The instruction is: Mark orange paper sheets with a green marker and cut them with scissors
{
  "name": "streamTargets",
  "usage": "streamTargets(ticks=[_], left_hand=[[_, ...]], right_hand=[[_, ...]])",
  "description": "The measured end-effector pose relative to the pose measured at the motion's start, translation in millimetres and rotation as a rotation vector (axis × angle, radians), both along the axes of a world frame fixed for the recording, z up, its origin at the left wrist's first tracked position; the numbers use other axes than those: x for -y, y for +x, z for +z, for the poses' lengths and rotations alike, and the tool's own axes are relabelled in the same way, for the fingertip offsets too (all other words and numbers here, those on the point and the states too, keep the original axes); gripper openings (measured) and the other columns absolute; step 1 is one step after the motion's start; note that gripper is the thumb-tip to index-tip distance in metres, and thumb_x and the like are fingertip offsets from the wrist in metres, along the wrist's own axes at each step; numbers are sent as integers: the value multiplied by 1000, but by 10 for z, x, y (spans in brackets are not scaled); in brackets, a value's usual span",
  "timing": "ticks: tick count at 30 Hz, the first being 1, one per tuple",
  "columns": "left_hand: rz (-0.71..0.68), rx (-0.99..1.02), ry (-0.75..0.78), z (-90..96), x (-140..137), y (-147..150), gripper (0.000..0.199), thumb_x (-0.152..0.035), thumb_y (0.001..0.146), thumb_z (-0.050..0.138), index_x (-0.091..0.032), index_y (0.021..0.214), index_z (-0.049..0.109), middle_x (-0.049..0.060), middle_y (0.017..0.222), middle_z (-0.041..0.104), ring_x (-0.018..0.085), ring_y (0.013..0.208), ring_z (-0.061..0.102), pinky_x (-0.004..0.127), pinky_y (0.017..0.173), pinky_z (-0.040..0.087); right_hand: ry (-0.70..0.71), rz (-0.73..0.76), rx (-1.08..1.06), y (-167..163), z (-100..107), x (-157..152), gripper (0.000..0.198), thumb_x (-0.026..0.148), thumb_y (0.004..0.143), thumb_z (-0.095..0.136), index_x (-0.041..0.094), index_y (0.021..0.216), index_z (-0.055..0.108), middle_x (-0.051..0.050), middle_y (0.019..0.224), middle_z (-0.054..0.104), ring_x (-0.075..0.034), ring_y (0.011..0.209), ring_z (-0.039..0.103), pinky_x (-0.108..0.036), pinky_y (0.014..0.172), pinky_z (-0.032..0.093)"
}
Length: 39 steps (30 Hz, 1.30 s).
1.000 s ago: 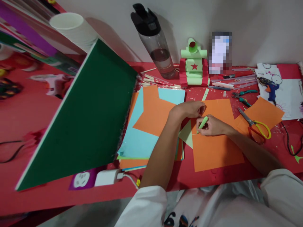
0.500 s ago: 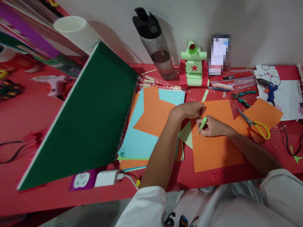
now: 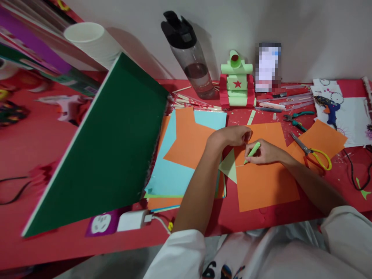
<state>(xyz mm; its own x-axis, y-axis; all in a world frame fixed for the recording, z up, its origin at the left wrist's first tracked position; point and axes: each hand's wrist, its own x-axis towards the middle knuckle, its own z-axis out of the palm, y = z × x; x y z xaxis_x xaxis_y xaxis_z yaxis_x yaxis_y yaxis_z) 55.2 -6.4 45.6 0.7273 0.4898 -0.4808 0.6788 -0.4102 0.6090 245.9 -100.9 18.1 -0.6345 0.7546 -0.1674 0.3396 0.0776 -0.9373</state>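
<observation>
Orange paper (image 3: 269,188) lay on our red table (image 3: 225,219), at five o'clock from the water bottle (image 3: 196,71). We had our right hand (image 3: 264,152) closed around a light green pen (image 3: 253,151), its tip at a pale line. Our left hand (image 3: 237,135) bent, half curled, toward the paper's eleven o'clock; whether it gripped anything, we couldn't tell. Scissors (image 3: 309,150) lay at three o'clock.

Left sleeve (image 3: 178,250): white, short, at six o'clock
Right sleeve (image 3: 348,232): white, greyed by shadow, at four
Shirt front (image 3: 285,252): white, softly creased, toward five
Print (image 3: 225,271): black curves, orange and blue touches; possibly lettering, cut off from me
Left hand (image 3: 241,135), right hand (image 3: 266,152): bare
</observation>
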Motion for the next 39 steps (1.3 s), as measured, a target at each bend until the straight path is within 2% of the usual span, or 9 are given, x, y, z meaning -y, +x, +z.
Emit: streamTargets(ticks=[10,17,20,23,27,29,33,36,39], left_hand=[[10,-20,-4,36,12,16,23,-13,72,66,-23,93,64,1,90,69,17,73,56,28,59,36],[-7,-19,-5,50,12,16,26,-9,71,63,-22,94,62,1,91,68,16,73,56,27,59,36],[-20,-19,14,17,10,14,26,-10,73,62,-23,96,64,1,91,69,17,74,58,28,59,36],[-22,-12,30,-2,2,-1,23,-14,76,64,-23,97,64,1,93,71,17,75,59,27,60,38],[-72,-6,-1,82,-15,-80,21,-12,80,62,-22,98,65,2,97,74,18,79,63,27,64,41],[-17,-41,75,152,-19,-129,17,-14,85,62,-22,100,65,4,100,75,19,81,65,28,65,41],[219,-24,399,202,-23,-154,19,-18,98,53,-22,111,66,9,114,75,26,97,68,32,73,44],[211,69,471,124,-28,-93,23,-19,101,49,-21,116,66,12,124,72,28,110,68,34,83,48],[163,133,469,28,-35,-30,24,-21,102,48,-21,118,67,12,126,72,28,113,68,34,86,50]], right_hand=[[8,16,42,-40,41,13,10,17,81,68,17,86,77,1,70,72,-10,56,51,-22,55,39],[50,2,58,-23,-31,17,5,14,76,69,18,78,71,4,64,66,-9,54,50,-22,53,37],[-6,-14,2,3,-50,6,1,18,80,70,18,79,69,3,64,65,-9,53,51,-21,52,38],[-107,-38,-100,27,-53,-8,11,26,83,73,18,82,67,1,67,67,-10,53,53,-21,49,38],[-143,-23,-144,31,-22,-11,15,28,84,75,17,82,64,0,69,69,-10,56,59,-20,50,42],[-152,-9,-147,26,-10,-9,16,28,85,75,17,80,63,0,69,68,-12,60,64,-20,52,45],[-229,-12,-204,10,-37,-14,20,29,82,79,17,81,63,2,69,66,-13,64,69,-20,55,51],[-276,-27,-244,2,-26,-11,25,32,80,82,17,80,62,4,68,62,-12,60,66,-22,55,54],[-224,-41,-242,43,140,3,26,37,83,81,18,82,64,3,71,64,-12,60,63,-22,54,55]])
